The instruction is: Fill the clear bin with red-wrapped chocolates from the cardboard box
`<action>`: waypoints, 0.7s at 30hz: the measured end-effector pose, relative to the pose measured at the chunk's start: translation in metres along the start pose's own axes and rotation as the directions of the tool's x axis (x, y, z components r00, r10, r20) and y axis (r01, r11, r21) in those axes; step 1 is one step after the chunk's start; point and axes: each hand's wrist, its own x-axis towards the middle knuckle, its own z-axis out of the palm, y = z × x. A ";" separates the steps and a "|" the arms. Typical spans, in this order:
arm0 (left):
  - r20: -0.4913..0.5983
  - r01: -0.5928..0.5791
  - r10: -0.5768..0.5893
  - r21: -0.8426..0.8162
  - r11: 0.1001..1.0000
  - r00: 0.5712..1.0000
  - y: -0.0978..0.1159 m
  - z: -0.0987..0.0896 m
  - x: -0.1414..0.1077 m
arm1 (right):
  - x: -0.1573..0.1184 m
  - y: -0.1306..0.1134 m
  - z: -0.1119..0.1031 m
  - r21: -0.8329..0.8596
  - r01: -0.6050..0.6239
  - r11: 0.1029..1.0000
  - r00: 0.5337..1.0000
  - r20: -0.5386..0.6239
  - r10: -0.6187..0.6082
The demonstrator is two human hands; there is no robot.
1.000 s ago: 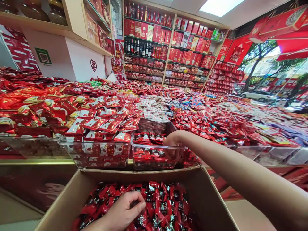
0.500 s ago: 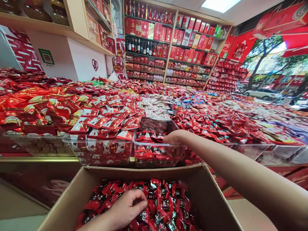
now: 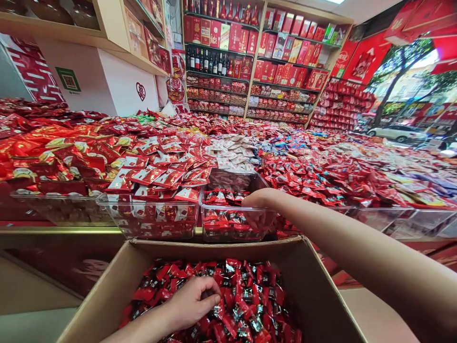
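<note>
Low in the view, a cardboard box (image 3: 217, 242) holds many small red-and-black wrapped candies (image 3: 246, 300). My left hand (image 3: 198, 300) rests on these candies, thumb and forefinger curled close together; whether a candy is between them cannot be made out. Beyond the box's far edge stands a clear plastic bin (image 3: 210, 207) with a layer of similar candies at its bottom. My right hand (image 3: 260, 207) reaches down into this bin at its right side, its fingers bent and seen only dimly through the clear wall. What they hold, if anything, is hidden.
Left of the bin stands another clear bin (image 3: 153, 221) heaped with red-and-white packets (image 3: 167, 176). Piles of wrapped sweets (image 3: 303, 181) spread across the counter. Shelves (image 3: 262, 33) with bottles and red boxes stand behind. A white car (image 3: 398, 133) shows outside at the right.
The view has shifted slightly, so the bins and box sit a little higher and further right. Both hands keep nearly the same places, left on the box's candies, right inside the bin.
</note>
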 end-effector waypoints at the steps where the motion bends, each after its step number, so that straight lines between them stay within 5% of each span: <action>1: 0.007 -0.007 0.007 0.008 1.000 1.000 -0.001 0.000 0.000 | 0.000 0.000 0.000 -0.016 -0.021 1.000 1.000 -0.009 0.021; 5: 0.024 -0.033 0.032 0.032 0.999 0.999 -0.003 0.001 0.000 | -0.003 0.000 0.000 -0.056 -0.083 0.995 0.994 -0.082 0.078; 14: 0.051 -0.016 0.012 0.084 0.996 0.999 -0.006 0.004 -0.001 | 0.001 0.005 -0.003 -0.025 0.064 0.998 0.996 -0.058 -0.066; 21: 0.071 -0.053 0.041 0.178 0.983 0.997 -0.014 0.002 -0.001 | -0.003 0.005 -0.003 0.020 0.079 0.997 0.982 -0.175 -0.075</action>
